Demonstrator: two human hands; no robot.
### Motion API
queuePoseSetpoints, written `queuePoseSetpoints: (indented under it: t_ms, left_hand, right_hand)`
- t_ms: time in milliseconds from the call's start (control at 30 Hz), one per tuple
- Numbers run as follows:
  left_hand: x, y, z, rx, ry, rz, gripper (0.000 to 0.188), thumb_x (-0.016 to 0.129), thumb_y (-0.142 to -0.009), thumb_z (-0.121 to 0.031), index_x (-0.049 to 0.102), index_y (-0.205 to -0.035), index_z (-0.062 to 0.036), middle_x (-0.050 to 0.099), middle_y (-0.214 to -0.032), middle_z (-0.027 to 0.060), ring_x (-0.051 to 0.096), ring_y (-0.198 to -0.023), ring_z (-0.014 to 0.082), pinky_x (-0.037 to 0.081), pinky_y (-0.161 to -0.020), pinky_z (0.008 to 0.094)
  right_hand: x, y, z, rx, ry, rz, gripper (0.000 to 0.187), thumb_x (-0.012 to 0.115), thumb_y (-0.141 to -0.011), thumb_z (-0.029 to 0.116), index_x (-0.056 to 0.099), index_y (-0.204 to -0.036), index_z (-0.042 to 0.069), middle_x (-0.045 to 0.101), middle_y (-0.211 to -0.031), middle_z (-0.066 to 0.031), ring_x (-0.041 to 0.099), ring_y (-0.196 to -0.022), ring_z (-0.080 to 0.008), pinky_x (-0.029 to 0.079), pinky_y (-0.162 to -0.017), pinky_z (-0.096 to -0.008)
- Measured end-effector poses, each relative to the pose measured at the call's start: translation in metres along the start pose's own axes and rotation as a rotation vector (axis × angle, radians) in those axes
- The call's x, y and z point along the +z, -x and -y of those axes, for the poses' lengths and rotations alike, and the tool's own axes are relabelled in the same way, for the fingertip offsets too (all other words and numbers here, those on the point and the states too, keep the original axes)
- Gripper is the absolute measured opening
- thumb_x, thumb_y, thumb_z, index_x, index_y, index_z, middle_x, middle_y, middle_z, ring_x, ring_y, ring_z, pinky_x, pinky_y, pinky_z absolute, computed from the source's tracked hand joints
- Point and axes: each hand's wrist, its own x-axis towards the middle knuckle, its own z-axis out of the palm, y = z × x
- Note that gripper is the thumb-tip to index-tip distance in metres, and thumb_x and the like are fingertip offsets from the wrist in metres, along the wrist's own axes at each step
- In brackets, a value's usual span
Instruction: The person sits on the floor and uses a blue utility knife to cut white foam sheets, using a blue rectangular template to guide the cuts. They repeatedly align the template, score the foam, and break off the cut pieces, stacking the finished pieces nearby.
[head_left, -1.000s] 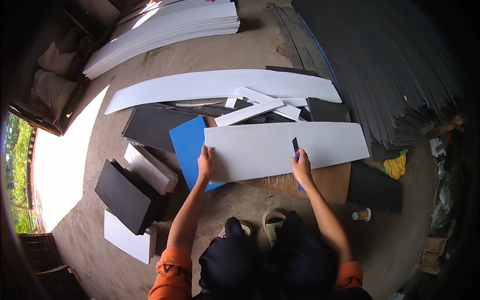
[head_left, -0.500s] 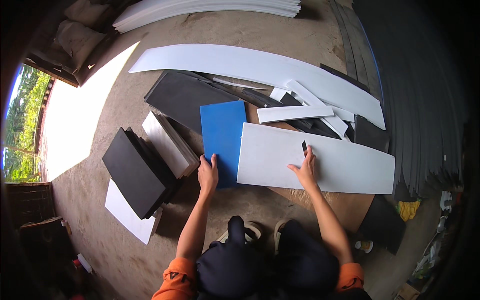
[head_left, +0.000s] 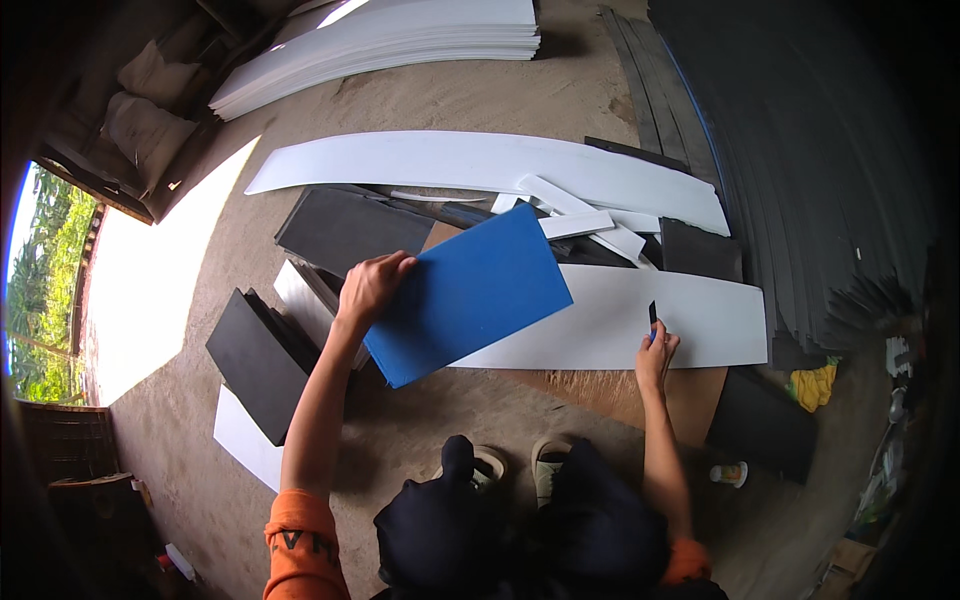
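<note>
My left hand [head_left: 372, 288] grips the left edge of a blue rectangular foam sheet [head_left: 478, 298], which is lifted and tilted above the work surface. Held blade-up in my right hand [head_left: 657, 354] is a utility knife [head_left: 653, 314] with a dark blade. Below that hand lies a long white sheet [head_left: 690, 305], its left part covered by the blue one. The white sheet rests over a brown board [head_left: 640, 392], whose near edge shows.
Left of me stand stacks of black sheets [head_left: 255, 365] and white sheets [head_left: 300, 290]. Beyond lie white offcuts [head_left: 580, 222], a dark slab [head_left: 350, 225] and a long white strip [head_left: 450, 155]. A cup [head_left: 729, 474] and yellow cloth [head_left: 812, 386] sit at right.
My left hand has raised the blue sheet, turning it clockwise over the white sheet's left part. My right hand has moved right and nearer with the knife. The view has shifted.
</note>
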Motion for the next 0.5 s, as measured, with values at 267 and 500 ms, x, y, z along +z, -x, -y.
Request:
queuePoseSetpoints:
  t_ms: [267, 500]
  left_hand:
    - [0.135, -0.038, -0.042, 0.28, 0.068, 0.375, 0.035, 0.04, -0.086, -0.04, 0.057, -0.101, -0.0134, 0.062, -0.083, 0.0152, 0.059, -0.074, 0.0326, 0.048, -0.066, 0.0406]
    - [0.154, -0.032, -0.009, 0.235, 0.171, -0.038, 0.027, 0.052, -0.082, -0.02, 0.05, -0.106, -0.0074, 0.047, -0.097, 0.0102, 0.049, -0.089, 0.0269, 0.04, -0.08, 0.0374]
  right_hand:
    - [-0.007, 0.011, -0.037, -0.036, 0.07, -0.004, 0.043, 0.053, -0.079, 0.004, 0.039, -0.12, 0.0, 0.044, -0.097, -0.0152, 0.047, -0.087, -0.0281, 0.038, -0.08, -0.0367]
    - [-0.013, 0.004, 0.012, -0.123, 0.129, 0.058, 0.056, 0.06, -0.075, 0.009, 0.034, -0.125, 0.002, 0.036, -0.108, -0.0166, 0.037, -0.097, -0.0299, 0.031, -0.087, -0.0417]
